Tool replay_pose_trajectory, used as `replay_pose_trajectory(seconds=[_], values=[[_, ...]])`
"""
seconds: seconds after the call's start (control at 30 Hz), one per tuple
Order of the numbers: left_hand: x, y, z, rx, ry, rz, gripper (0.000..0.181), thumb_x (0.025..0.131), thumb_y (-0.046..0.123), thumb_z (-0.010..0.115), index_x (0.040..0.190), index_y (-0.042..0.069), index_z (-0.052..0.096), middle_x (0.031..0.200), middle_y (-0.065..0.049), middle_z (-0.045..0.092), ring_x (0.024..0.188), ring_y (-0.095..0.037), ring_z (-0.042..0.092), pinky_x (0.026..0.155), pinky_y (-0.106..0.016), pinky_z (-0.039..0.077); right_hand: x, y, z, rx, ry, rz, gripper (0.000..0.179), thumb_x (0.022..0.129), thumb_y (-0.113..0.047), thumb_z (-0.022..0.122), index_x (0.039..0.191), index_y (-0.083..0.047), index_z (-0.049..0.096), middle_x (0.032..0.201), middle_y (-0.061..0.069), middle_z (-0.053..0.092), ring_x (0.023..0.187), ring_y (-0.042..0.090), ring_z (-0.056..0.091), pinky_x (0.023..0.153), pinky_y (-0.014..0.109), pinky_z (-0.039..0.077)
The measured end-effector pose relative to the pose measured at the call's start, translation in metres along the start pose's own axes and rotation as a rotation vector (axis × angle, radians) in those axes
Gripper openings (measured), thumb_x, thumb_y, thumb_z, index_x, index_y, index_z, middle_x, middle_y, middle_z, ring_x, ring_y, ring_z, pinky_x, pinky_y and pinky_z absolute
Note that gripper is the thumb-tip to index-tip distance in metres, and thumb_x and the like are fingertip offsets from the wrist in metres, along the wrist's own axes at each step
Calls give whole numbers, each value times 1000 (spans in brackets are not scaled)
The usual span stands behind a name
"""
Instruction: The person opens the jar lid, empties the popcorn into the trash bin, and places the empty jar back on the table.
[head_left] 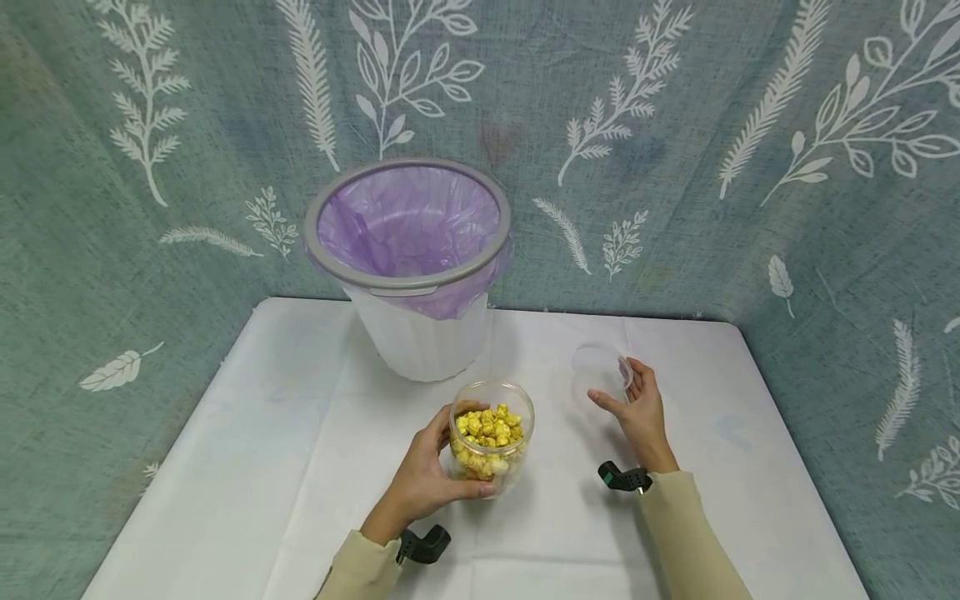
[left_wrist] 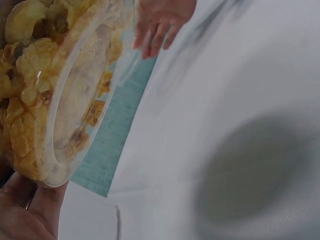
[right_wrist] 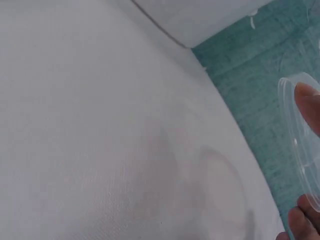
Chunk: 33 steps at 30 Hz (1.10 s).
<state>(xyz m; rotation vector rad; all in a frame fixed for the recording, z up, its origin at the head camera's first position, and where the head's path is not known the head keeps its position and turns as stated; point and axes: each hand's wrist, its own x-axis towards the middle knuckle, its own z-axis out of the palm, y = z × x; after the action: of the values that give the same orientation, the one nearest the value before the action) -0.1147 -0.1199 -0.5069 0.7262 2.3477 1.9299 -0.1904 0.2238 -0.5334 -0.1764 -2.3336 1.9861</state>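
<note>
My left hand (head_left: 423,475) grips a clear round jar (head_left: 519,468) from its left side, thumb along the front and fingers behind. Yellow caramel popcorn (head_left: 487,429) fills much of the jar, whose top is uncovered and tilted slightly toward the head camera. In the left wrist view the jar's base (left_wrist: 80,95) is up off the table, with a round shadow below. To the right, my right hand (head_left: 643,417) pinches a clear plastic lid (head_left: 600,354) by its edge. The lid (right_wrist: 295,135) stands tilted above the table in the right wrist view.
A white bin (head_left: 427,337) with a grey rim and a purple liner (head_left: 412,217) stands at the back of the table, left of centre. White cloth covers the table (head_left: 300,417). Grey-green leaf-patterned fabric (head_left: 510,100) hangs behind and at both sides.
</note>
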Motion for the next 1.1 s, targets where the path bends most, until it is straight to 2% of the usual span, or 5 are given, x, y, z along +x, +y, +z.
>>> replay_pose_trajectory(seconds=[0.13,0.4,0.63,0.77,1.1], values=[[-1,0,1,-4,-1,-12,96,72,18,100,152,12,47,152,-7,57,142,-25,52,118,-55,39,7,7,-1,-72,1,27,100,89,-17,88,162,-1,22,170,18,24,160,29,18,129,35,17],[-3,0,1,-18,-2,-36,98,71,20,100,153,12,46,153,-13,56,142,-23,51,119,-54,38,14,16,1,-247,14,89,102,85,-21,91,162,-2,26,171,20,25,158,39,21,128,48,22],[-2,-1,0,-13,8,-13,97,71,17,100,152,9,47,152,-8,57,142,-25,52,118,-55,39,17,18,6,-320,23,74,100,84,-17,91,160,0,29,170,24,26,158,41,22,127,52,24],[-1,-2,0,-10,8,-3,97,71,17,100,151,6,47,152,-10,57,141,-25,52,118,-53,39,17,17,8,-353,18,67,100,84,-16,91,160,2,28,169,26,26,157,42,21,126,53,24],[-1,-1,-1,-15,8,-9,96,71,17,100,151,8,47,152,-7,57,141,-25,52,119,-51,39,18,22,12,-439,11,54,103,83,-12,91,160,3,26,166,31,29,155,45,26,125,55,26]])
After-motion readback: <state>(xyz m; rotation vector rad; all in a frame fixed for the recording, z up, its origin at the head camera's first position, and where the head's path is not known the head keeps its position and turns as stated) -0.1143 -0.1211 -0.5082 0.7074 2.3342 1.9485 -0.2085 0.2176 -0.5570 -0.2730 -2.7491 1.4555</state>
